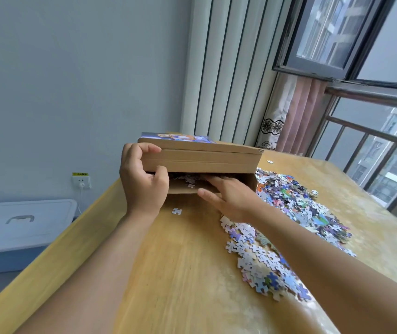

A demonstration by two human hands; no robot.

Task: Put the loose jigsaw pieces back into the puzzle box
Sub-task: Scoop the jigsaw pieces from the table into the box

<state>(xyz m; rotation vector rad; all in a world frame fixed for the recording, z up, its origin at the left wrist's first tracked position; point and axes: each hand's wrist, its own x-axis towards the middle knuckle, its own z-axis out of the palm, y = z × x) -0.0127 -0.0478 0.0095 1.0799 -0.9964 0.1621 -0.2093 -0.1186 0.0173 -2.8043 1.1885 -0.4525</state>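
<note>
On the wooden table | puzzle box stands at the far side, lid part-raised | left hand grips the box's left end, fingers curled over the lid | right hand reaches flat-fingered into the gap, holding nothing visible | loose jigsaw pieces heaped to the right | single piece lies before the box
</note>
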